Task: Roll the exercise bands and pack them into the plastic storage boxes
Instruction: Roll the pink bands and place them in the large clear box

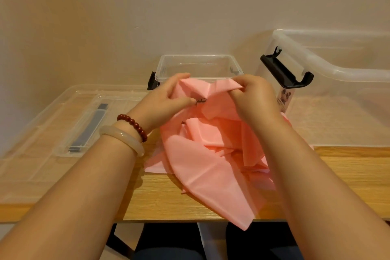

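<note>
Work was only at its beginning, as far as I could judge. The pink exercise band lay loose and crumpled on the wooden bench in front of the person, with one corner hanging over the near edge. It was not rolled at all. The left hand and the right hand both held the upper part of the band, lifted a little above the heap, each with fingers curled round a fold of it. The two hands were close to each other. Just behind them stood the small clear storage box, open, and I saw nothing inside it. A larger clear storage box with a black latch stood at the right, also open; what it held I could not tell. A clear lid lay flat at the left. So the rolling and the packing were both left to do.
</note>
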